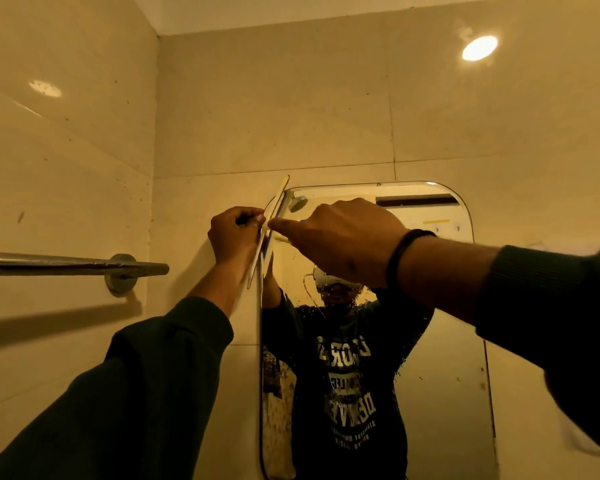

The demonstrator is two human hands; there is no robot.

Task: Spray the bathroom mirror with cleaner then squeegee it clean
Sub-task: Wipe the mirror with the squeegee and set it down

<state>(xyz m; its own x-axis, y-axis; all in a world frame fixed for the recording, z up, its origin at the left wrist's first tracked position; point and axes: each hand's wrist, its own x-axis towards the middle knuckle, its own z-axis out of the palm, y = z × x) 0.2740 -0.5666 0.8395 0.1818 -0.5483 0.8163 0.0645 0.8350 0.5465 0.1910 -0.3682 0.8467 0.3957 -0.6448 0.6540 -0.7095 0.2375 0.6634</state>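
A rounded-corner mirror [440, 341] hangs on the tiled wall, wet with droplets across its middle. A thin pale squeegee [277, 202] stands almost upright against the mirror's upper left corner, its blade running from above the mirror's top edge down past my hands. My left hand [234, 237] pinches the squeegee from the left. My right hand [340, 237] grips it from the right, a black band on that wrist. The squeegee's handle is hidden behind my right hand. No spray bottle is in view.
A chrome towel bar [73, 264] sticks out from the left wall at hand height. A ceiling light [479, 47] glows at the upper right. The mirror reflects a person in a dark printed sweatshirt and a shower head.
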